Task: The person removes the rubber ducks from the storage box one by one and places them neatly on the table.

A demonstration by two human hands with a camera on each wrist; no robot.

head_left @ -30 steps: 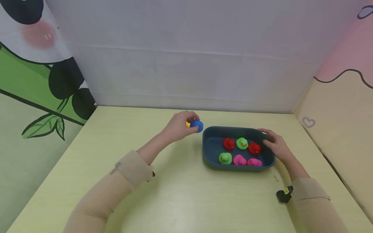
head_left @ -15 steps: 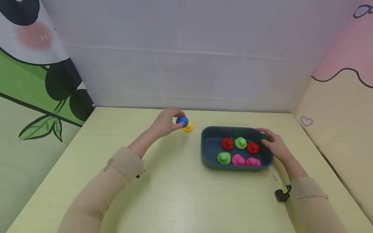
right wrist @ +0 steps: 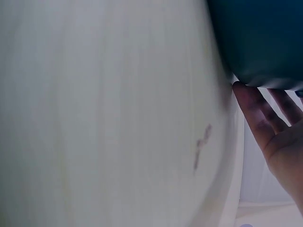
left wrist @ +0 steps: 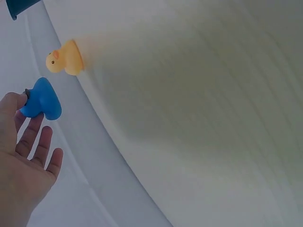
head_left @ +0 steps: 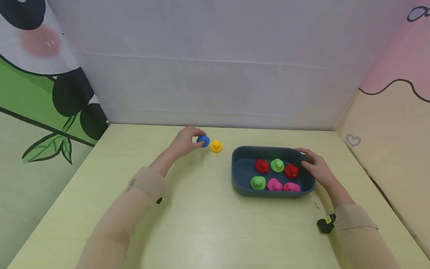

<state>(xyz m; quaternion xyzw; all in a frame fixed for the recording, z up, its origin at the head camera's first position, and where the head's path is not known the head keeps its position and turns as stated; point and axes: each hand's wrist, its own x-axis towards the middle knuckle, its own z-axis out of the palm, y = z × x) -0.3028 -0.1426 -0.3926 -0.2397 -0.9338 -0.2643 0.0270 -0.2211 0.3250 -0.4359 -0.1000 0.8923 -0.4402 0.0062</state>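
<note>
My left hand (head_left: pixel 186 142) pinches a blue rubber duck (head_left: pixel 203 141) between thumb and fingers near the back of the table. In the left wrist view the duck (left wrist: pixel 43 99) appears held off the tabletop, the other fingers spread below it. Just right of it a yellow rubber duck (head_left: pixel 216 146) stands upright on the table. My right hand (head_left: pixel 317 166) grips the right end of a dark blue plastic tub (head_left: pixel 242 164), thumb over the rim and fingers outside. Inside the tub sit red ducks (head_left: pixel 291 171), green ducks (head_left: pixel 258 182) and pink ducks (head_left: pixel 274 184).
The pale wooden table (head_left: pixel 208 224) runs back to a white cloth wall (head_left: pixel 215 86). Painted panels stand at the left (head_left: pixel 40 112) and right (head_left: pixel 396 149). A small black wrist camera (head_left: pixel 326 224) hangs at the right cuff.
The left hand has moved left with the blue duck. The yellow duck, earlier partly hidden by the hand and blue duck, now stands free on the table. The right hand stays on the tub.
</note>
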